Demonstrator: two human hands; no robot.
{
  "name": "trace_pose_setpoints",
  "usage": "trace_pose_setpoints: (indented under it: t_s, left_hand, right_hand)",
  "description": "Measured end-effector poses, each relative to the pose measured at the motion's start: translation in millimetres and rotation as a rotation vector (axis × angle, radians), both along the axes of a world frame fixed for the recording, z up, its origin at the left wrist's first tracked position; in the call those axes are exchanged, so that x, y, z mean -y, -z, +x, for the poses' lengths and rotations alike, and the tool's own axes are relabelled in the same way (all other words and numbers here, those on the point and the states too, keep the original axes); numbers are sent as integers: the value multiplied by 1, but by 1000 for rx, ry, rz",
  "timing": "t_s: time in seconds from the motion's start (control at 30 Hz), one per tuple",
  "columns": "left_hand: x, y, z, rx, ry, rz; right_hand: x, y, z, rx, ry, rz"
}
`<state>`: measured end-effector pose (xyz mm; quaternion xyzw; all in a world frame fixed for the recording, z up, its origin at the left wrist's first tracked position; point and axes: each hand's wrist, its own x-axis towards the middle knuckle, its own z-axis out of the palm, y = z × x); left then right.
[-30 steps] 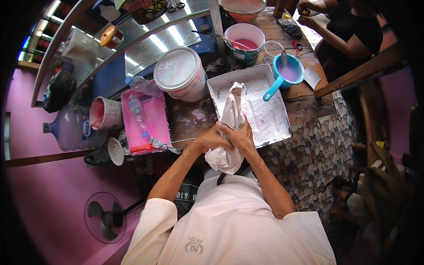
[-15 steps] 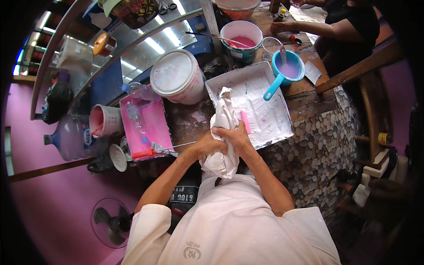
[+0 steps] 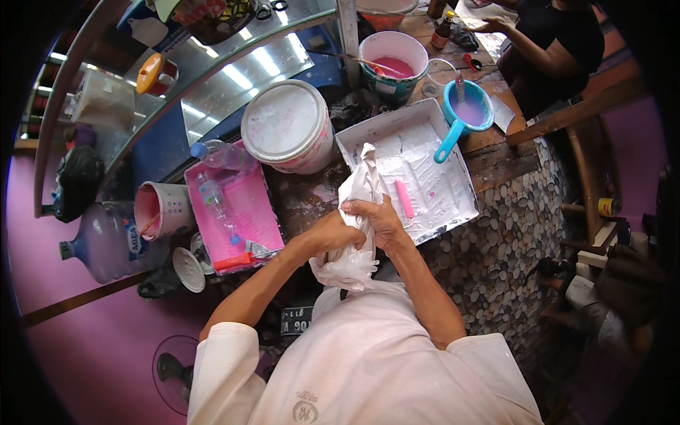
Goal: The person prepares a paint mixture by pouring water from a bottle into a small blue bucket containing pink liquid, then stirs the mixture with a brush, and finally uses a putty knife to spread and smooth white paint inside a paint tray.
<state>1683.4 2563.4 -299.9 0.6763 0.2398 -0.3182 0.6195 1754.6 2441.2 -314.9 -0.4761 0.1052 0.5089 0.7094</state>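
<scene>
Both my hands grip a crumpled white plastic bag (image 3: 354, 205) just in front of my chest. My left hand (image 3: 331, 234) squeezes its middle from the left, and my right hand (image 3: 377, 218) closes over it from the right. The bag's top rises over the near corner of a white paint tray (image 3: 439, 152), where a small pink roller (image 3: 404, 198) lies. Its loose bottom end hangs down against my white shirt.
A lidded white bucket (image 3: 287, 134) stands left of the tray, beside a pink tray (image 3: 237, 212) holding a plastic bottle. A blue scoop (image 3: 464, 113) and a teal bucket of pink paint (image 3: 393, 64) sit behind. Another person's arm (image 3: 538, 49) works at top right. A big water jug (image 3: 106, 241) stands left.
My hands have kept working the white bag, turning and squeezing it. The view has shifted slightly; the pink roller now shows in the tray beside my right hand.
</scene>
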Motion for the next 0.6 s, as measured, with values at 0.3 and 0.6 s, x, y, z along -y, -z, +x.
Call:
trace_pose_setpoints:
  t_s: [0.3,0.6]
  left_hand:
    - [-20,11,5,-130,68,54]
    - [-22,8,21,-293,-9,10]
  right_hand:
    - [-15,33,-1,-260,148,262]
    - [-22,51,6,-390,332,319]
